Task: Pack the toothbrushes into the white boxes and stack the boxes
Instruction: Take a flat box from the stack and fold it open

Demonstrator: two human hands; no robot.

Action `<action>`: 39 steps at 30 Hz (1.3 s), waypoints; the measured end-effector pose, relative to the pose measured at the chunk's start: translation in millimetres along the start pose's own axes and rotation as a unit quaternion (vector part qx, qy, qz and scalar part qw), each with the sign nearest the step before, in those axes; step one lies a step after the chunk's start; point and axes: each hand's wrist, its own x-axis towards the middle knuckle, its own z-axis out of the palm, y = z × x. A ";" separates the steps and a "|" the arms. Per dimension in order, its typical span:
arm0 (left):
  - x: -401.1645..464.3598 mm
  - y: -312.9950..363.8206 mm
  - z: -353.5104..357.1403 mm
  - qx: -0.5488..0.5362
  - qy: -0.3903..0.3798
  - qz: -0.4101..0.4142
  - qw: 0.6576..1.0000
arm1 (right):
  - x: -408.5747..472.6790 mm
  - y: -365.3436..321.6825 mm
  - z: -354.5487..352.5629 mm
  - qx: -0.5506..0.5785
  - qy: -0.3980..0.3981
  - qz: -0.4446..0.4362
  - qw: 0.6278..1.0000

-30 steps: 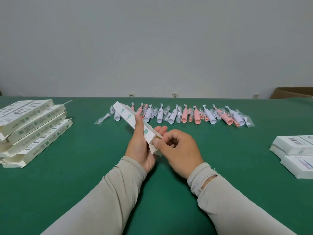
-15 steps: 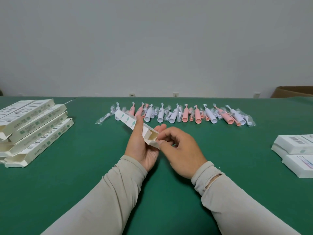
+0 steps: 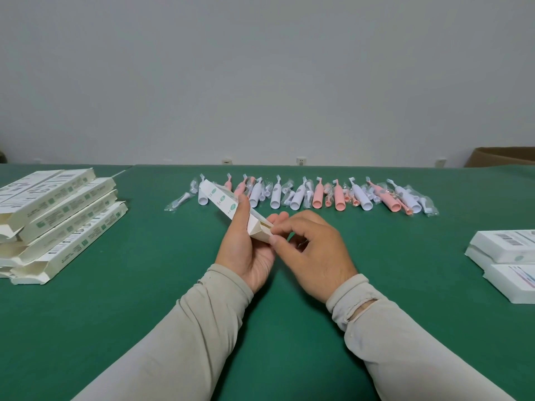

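A: Where is the long white cardboard box [image 3: 228, 208] now?

B: Your left hand [image 3: 246, 250] grips it at mid-table, its far end pointing to eleven o'clock. A second ago it was tilted higher; you've lowered it.

A: And your right hand [image 3: 311, 250]?

B: Its thumb and fingertips pinch the near flap, which now looks pried open. You seem ready to load from the row of pink and white toothbrushes [image 3: 318, 195] at twelve o'clock.
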 end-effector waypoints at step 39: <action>-5.7 14.3 -23.5 0.789 0.053 0.155 0.592 | 25.5 28.6 -45.7 0.236 0.224 0.259 0.910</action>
